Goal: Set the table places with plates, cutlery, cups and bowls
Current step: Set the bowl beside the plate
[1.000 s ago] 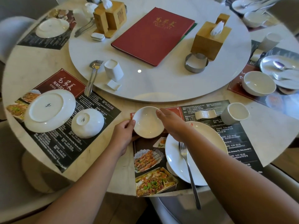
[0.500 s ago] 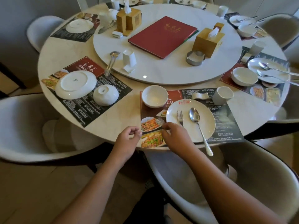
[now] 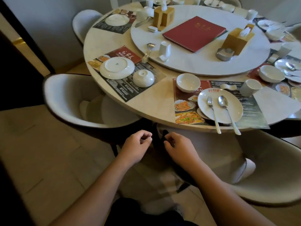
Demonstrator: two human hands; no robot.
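Lettering on placemat [image 3: 125,53] and menu [image 3: 194,32] too blurred.

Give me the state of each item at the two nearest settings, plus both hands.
Right plate, face up, carrying cutlery.
Fork, lying on right plate, handle overhanging the table.
Spoon, lying beside fork, handle overhanging too.
Right bowl, upright, empty.
Cup, upright.
Left plate, upside down.
Left bowl, upside down.
Left hand, loosely curled, holding nothing.
Right hand, loosely curled, holding nothing.
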